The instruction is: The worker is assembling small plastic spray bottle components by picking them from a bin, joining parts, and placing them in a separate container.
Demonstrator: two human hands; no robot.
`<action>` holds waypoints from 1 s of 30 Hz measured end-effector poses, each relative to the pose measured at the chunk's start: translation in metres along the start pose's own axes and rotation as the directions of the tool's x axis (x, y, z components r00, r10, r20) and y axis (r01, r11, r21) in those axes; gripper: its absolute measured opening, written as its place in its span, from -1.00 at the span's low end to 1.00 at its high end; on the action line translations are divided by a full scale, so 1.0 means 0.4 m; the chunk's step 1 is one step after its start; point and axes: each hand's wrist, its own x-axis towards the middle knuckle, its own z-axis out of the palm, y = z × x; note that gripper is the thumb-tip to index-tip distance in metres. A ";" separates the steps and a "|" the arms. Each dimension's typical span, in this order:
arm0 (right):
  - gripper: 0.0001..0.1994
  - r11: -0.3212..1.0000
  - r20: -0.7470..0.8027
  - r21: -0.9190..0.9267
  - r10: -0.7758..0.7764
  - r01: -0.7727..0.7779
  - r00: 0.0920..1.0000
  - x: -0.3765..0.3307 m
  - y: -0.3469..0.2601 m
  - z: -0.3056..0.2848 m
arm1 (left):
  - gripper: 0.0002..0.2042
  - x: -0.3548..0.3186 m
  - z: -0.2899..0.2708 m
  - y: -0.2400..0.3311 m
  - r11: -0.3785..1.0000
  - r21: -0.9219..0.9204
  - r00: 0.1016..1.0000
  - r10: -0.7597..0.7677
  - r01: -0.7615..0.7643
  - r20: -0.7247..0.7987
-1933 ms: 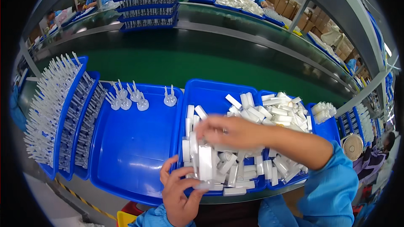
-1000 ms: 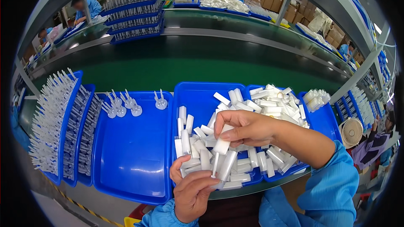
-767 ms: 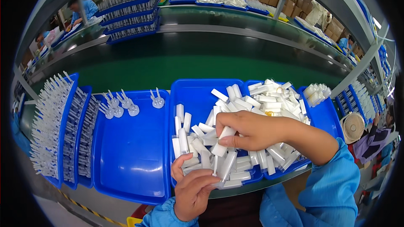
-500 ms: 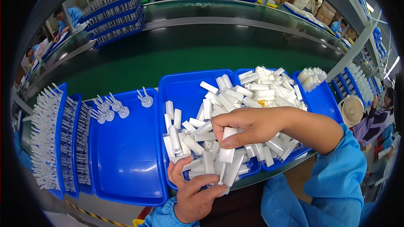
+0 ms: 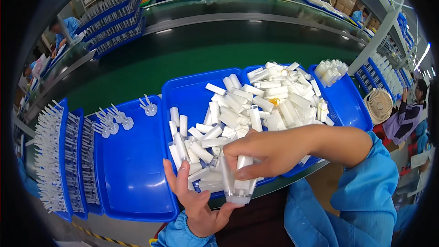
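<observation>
My right hand is closed around a white tube in a small upright cluster of clear-sleeved tubes on a round clear base. Below and to its left, my left hand has its fingers spread, and its thumb tip touches the base. Under and behind both hands, a blue tray holds a heap of loose white tubes with clear sleeves. At the left, several clear pronged bases lie at the far end of another blue tray.
Trays packed with upright pronged pieces stand at far left. Right of the heap, more tubes fill a tray, and a finished-looking cluster stands in another. A round fan is beyond. A green conveyor belt runs behind.
My left fingers have opened away from the piece, leaving the thumb at its base. My right hand has moved lower with the tube. The whole view has shifted slightly.
</observation>
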 end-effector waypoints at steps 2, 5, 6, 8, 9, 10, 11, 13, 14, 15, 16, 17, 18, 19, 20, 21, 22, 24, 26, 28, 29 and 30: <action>-0.88 0.999 -0.024 0.045 0.013 -0.012 1.000 -0.005 -0.008 0.017 | -0.33 0.001 0.007 0.005 0.999 -0.033 0.998 0.012 -0.015 -0.062; -0.89 0.991 -0.050 0.136 0.020 -0.013 0.999 -0.016 -0.001 0.035 | -0.21 0.001 0.006 0.015 0.992 -0.126 0.998 -0.034 0.026 -0.054; -0.89 0.985 -0.064 0.169 0.027 -0.016 0.998 -0.025 0.005 0.041 | -0.12 -0.008 0.006 0.015 0.977 -0.204 0.997 -0.071 0.065 -0.019; -0.87 0.987 -0.231 -0.047 -0.160 0.154 0.960 -0.043 0.014 0.066 | 0.00 -0.009 0.004 0.034 0.850 -0.419 0.948 -0.295 0.318 0.121; -0.86 0.960 -0.284 -0.171 -0.263 0.221 0.922 -0.050 0.012 0.080 | 0.03 0.003 -0.012 0.070 0.685 -0.518 0.856 -0.458 0.512 0.240; -0.86 0.942 -0.305 -0.197 -0.323 0.272 0.896 -0.055 0.003 0.098 | 0.07 0.011 -0.021 0.095 0.470 -0.573 0.726 -0.573 0.671 0.380; -0.84 0.919 -0.289 -0.259 -0.368 0.298 0.884 -0.065 -0.022 0.115 | 0.11 0.014 -0.027 0.093 0.218 -0.722 0.720 -0.466 0.657 0.515; -0.77 0.867 -0.331 -0.395 -0.442 0.303 0.834 -0.090 -0.043 0.164 | -0.04 0.028 0.004 0.130 -0.176 -0.739 0.617 -0.444 0.651 0.650; -0.74 0.830 -0.356 -0.461 -0.497 0.313 0.791 -0.100 -0.049 0.181 | -0.12 0.031 0.011 0.128 -0.233 -0.681 0.599 -0.337 0.695 0.727; -0.85 0.839 -0.266 -0.451 -0.453 0.305 0.851 -0.113 -0.091 0.180 | -0.19 0.031 0.016 0.122 -0.272 -0.619 0.571 -0.240 0.737 0.785; -0.85 0.806 -0.348 -0.464 -0.549 0.369 0.760 -0.114 -0.082 0.191 | -0.27 0.029 0.020 0.111 -0.257 -0.573 0.549 -0.164 0.778 0.819; -0.85 0.764 -0.421 -0.484 -0.631 0.427 0.651 -0.107 -0.061 0.220 | -0.35 0.025 0.022 0.105 -0.228 -0.534 0.526 -0.100 0.814 0.845; -0.82 0.761 -0.500 -0.510 -0.642 0.402 0.582 -0.108 -0.039 0.222 | -0.43 0.017 0.019 0.101 -0.197 -0.493 0.496 -0.040 0.847 0.868; -0.80 0.760 -0.572 -0.534 -0.647 0.370 0.505 -0.111 -0.017 0.222 | -0.50 0.019 0.025 0.092 -0.157 -0.463 0.470 0.005 0.872 0.883; -0.77 0.762 -0.632 -0.548 -0.647 0.345 0.425 -0.108 -0.006 0.216 | -0.58 0.017 0.023 0.086 -0.125 -0.449 0.455 0.025 0.885 0.890; -0.71 0.838 -0.630 -0.527 -0.499 0.145 0.595 -0.190 0.012 0.168 | -0.66 0.012 0.019 0.085 -0.094 -0.447 0.451 0.027 0.890 0.892; -0.62 0.851 -0.704 -0.524 -0.405 -0.041 0.583 -0.228 0.051 0.120 | -0.73 0.011 0.020 0.081 -0.084 -0.450 0.453 0.024 0.889 0.891; -0.65 0.623 -0.875 -0.469 -0.230 -0.626 0.427 -0.295 0.151 0.033 | -0.79 0.010 0.020 0.085 -0.096 -0.481 0.485 0.015 0.871 0.875; -0.69 0.438 -0.916 -0.392 -0.104 -0.809 0.387 -0.388 0.261 -0.026 | -0.74 0.024 0.034 0.100 -0.152 -0.521 0.533 0.058 0.840 0.844; -0.72 0.368 -0.909 -0.389 -0.007 -0.844 0.416 -0.438 0.335 -0.056 | -0.73 0.024 0.040 0.101 -0.164 -0.466 0.482 0.071 0.869 0.873; -0.74 0.346 -0.904 -0.392 0.028 -0.852 0.427 -0.453 0.358 -0.066 | -0.73 0.023 0.043 0.099 -0.172 -0.440 0.457 0.079 0.881 0.886; -0.76 0.331 -0.894 -0.401 0.061 -0.854 0.444 -0.455 0.377 -0.074 | -0.72 0.014 0.045 0.093 -0.144 -0.474 0.485 0.053 0.869 0.873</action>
